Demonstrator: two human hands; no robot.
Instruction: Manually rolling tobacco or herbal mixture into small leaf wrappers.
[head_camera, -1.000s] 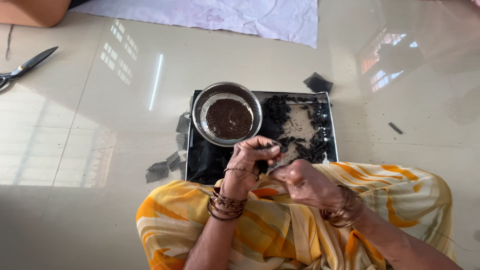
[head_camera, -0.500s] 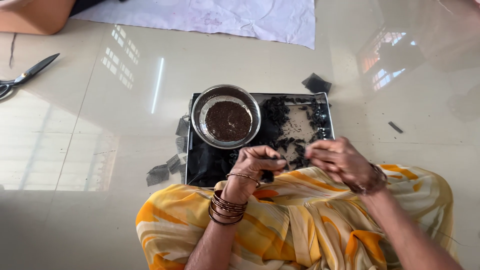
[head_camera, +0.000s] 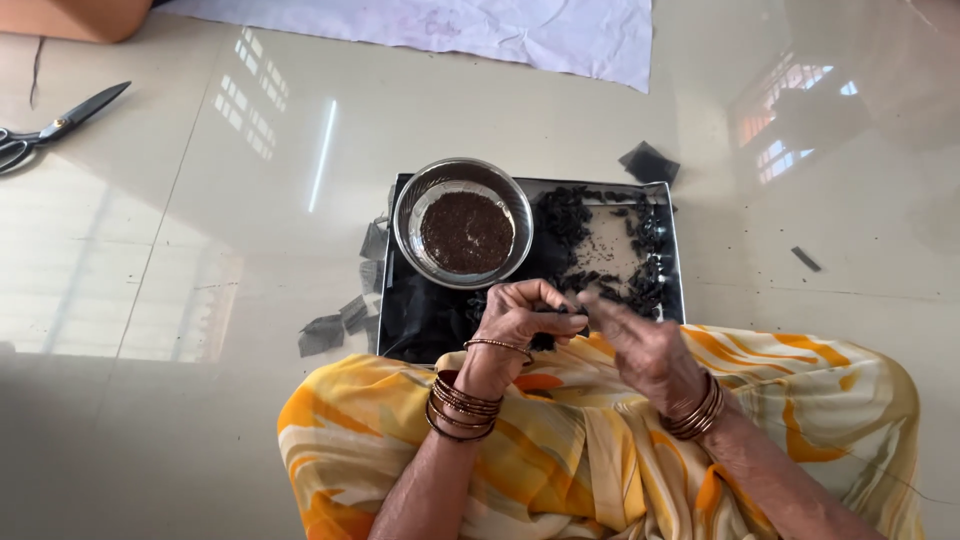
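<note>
Right hand (head_camera: 645, 350) has come back from over the tray (head_camera: 672, 215) to meet left hand (head_camera: 520, 318); both pinch a small dark pod (head_camera: 568, 312) above the tray's near edge. Best split over the tray. Pod: black, shrivelled. Bowl (head_camera: 462, 222) holds dark seeds.

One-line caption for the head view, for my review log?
Both hands, left and right, pinch a small dark piece over a tray beside a steel bowl.

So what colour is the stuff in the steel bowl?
Dark brown contents in the steel bowl, head view.
</note>
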